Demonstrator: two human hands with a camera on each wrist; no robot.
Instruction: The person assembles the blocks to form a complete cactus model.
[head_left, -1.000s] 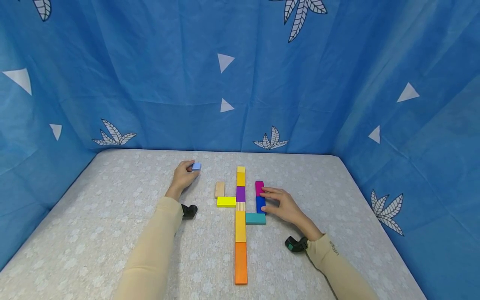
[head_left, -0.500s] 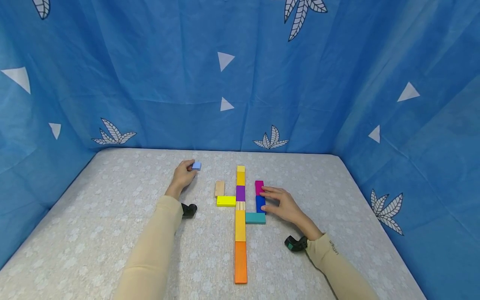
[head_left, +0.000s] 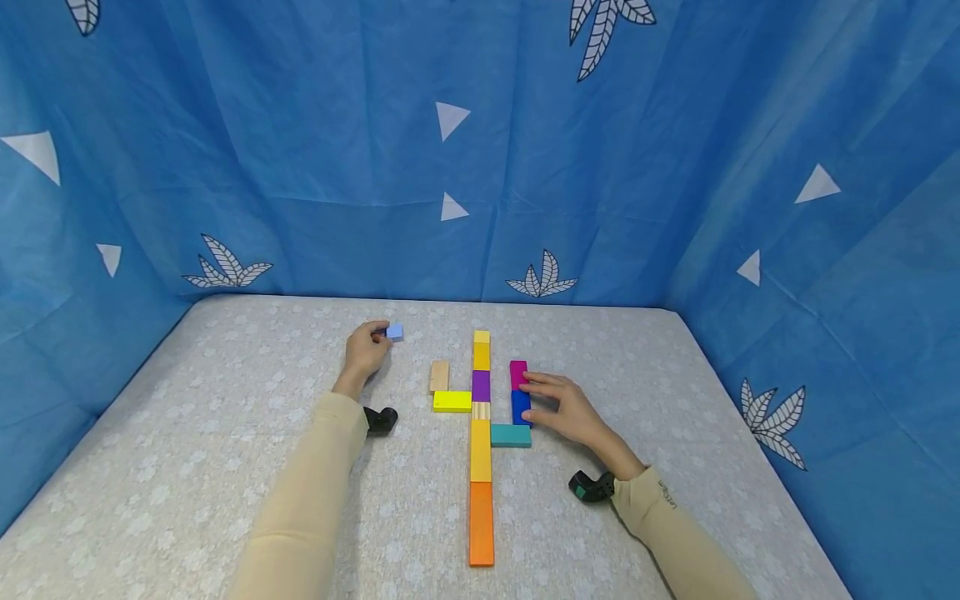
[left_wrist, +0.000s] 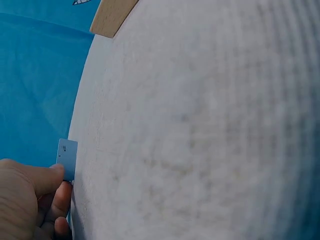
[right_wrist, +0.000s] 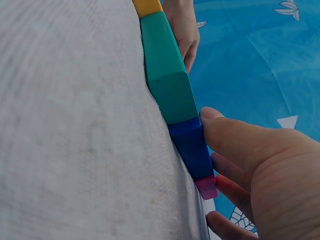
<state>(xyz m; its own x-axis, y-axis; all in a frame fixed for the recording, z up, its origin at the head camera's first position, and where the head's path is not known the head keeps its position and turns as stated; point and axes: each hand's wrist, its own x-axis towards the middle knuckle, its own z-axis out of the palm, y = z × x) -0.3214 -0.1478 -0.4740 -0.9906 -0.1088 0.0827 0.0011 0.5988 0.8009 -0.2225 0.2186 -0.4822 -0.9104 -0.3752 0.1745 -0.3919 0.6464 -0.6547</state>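
At the far left of the table, my left hand holds a small light blue block with thumb and fingertips; the left wrist view shows the thumb against its face. My right hand rests beside a blue block and a magenta block, which lie end to end. Its thumb touches or nearly touches the blue block, and its relaxed fingers reach to the magenta one. A teal block lies crosswise at the near end of the blue block.
A line of blocks runs down the middle: yellow, purple, bare striped wood, amber, orange. Left of it lie a bright yellow block and a plain wooden block. Blue curtains surround the table.
The light blue block has shifted very slightly right, and more of it shows past my left fingers. My right hand and the other blocks have stayed in place.
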